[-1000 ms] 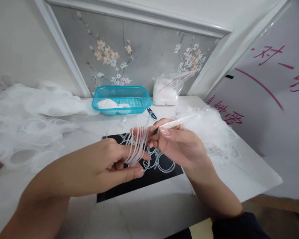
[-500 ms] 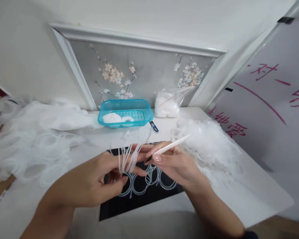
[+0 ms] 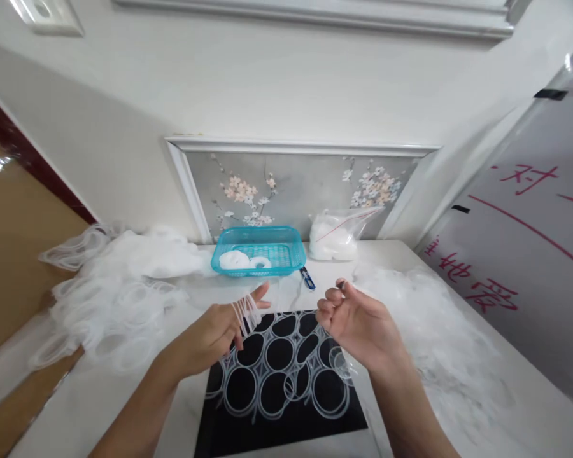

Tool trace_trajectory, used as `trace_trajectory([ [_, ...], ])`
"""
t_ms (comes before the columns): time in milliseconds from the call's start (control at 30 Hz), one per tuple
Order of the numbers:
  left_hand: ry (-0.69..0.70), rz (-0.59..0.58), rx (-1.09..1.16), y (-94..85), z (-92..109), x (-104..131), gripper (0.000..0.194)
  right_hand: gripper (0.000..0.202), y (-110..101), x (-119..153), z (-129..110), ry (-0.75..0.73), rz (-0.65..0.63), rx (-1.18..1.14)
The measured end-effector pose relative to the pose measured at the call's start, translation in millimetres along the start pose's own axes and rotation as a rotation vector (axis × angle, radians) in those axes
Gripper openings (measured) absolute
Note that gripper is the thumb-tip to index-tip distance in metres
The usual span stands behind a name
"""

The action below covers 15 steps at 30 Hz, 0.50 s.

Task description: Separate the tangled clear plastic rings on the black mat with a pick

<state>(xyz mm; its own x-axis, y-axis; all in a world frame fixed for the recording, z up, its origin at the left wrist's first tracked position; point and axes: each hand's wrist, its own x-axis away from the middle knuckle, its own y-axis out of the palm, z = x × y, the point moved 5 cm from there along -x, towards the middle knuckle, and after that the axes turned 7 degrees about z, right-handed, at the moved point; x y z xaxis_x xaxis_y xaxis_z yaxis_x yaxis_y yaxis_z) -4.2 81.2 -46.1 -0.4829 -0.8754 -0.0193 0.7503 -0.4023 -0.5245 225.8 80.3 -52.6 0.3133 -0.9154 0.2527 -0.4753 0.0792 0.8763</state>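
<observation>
My left hand (image 3: 217,334) is over the left edge of a black sheet (image 3: 233,436), with several thin white rings (image 3: 246,314) looped around its fingers. Its index finger stretches forward while the other fingers curl. My right hand (image 3: 363,318) is raised above the sheet's right side, palm turned up, fingers curled. A tiny dark thing (image 3: 340,285) shows at the tips of its thumb and finger, too small to name. On the sheet lie translucent rings (image 3: 277,375) in touching rows. More clear loops (image 3: 342,366) overlap its right edge near my right wrist.
A turquoise basket (image 3: 286,264) holding white round pieces (image 3: 233,259) stands at the back. Beside it lie a blue utility knife (image 3: 307,278) and a clear bag (image 3: 337,238) of white material. Piles of translucent rings (image 3: 119,305) and white loops (image 3: 434,318) flank the sheet.
My hands have moved apart, the right one swinging away to the right. The white pointed strip seen at my right fingers no longer shows. The camera view has tilted upward.
</observation>
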Motion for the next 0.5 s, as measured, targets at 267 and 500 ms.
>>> trace_trajectory([
  [267,-0.075,0.352,0.000,-27.7,-13.0,-28.8,0.065,0.015,2.7,26.9,-39.2,-0.192,-0.020,-0.068],
  [500,-0.202,0.332,-0.422,-53.4,-56.4,-143.2,0.060,0.009,6.7,40.4,-50.7,-0.309,-0.031,0.028],
])
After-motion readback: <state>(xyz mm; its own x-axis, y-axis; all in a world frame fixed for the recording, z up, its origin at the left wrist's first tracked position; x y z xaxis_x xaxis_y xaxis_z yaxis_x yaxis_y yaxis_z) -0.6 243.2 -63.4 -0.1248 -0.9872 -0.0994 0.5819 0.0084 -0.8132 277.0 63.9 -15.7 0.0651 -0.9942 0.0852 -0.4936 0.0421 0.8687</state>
